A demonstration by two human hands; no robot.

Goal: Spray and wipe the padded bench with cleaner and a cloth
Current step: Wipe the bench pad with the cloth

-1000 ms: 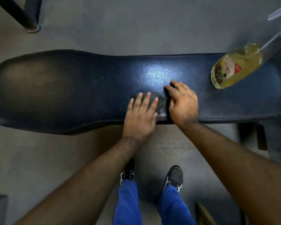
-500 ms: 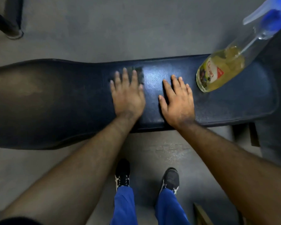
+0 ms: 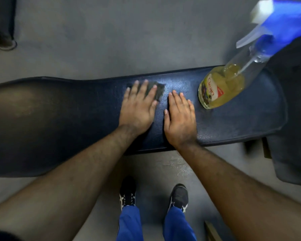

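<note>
Seen from above, looking down. Padded bench (image 3: 233, 122) dark blue, running left to right across the view, wider at the left end and w/ a rounded right end.

Left hand (image 3: 137, 108) flat on the bench top, fingers straight and spread, pressing on a small dark grey cloth (image 3: 159, 89). Cloth mostly hidden under the fingers; only its far and right edges visible beyond the fingertips, near the far edge of the bench. No curl of the fingers around the cloth, so pressing, not grasping.

Right hand (image 3: 180, 119) just beside the left, also flat on the bare padding, fingers straight and together, holding nothing. Not touching the cloth; narrow strip of shiny padding between the two hands.

Spray bottle (image 3: 221, 87) standing on the right part of the bench, near the right hand but apart from it. Clear body w/ yellow liquid, label reading "Clean", blue trigger head w/ white nozzle at the top right corner of the view.

Below the bench: grey floor (image 3: 111, 40), two dark shoes (image 3: 179, 197), blue trousers (image 3: 129, 223).
</note>
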